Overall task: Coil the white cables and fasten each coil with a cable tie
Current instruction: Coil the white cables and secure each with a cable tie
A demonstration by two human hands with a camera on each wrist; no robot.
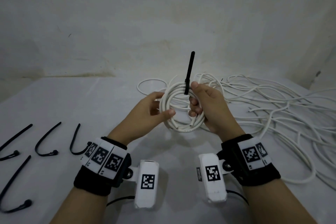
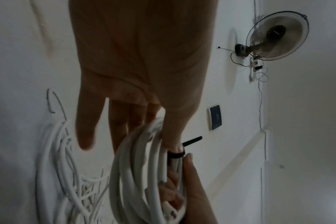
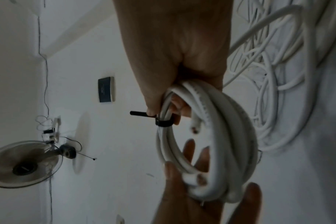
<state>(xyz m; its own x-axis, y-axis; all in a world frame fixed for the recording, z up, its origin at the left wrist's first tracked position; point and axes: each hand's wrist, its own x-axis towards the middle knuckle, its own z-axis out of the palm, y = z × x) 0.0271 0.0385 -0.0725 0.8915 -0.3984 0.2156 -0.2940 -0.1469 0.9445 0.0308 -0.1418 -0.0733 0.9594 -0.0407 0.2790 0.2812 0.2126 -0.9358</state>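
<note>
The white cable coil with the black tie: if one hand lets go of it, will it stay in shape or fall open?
The white cable coil would probably keep its ring shape, since the black cable tie already circles its strands. The two cut ends may spring outward a little. The cable looks fairly stiff.

Both forearms are bare, and each wrist wears a black fabric band [image 1: 91,182] faced with white blocks printed with black square-code markers [image 1: 251,154]. A white box-shaped camera [image 1: 147,183] bearing its own marker is bolted to each band, trailing a thin black cable [image 1: 118,200].
</note>
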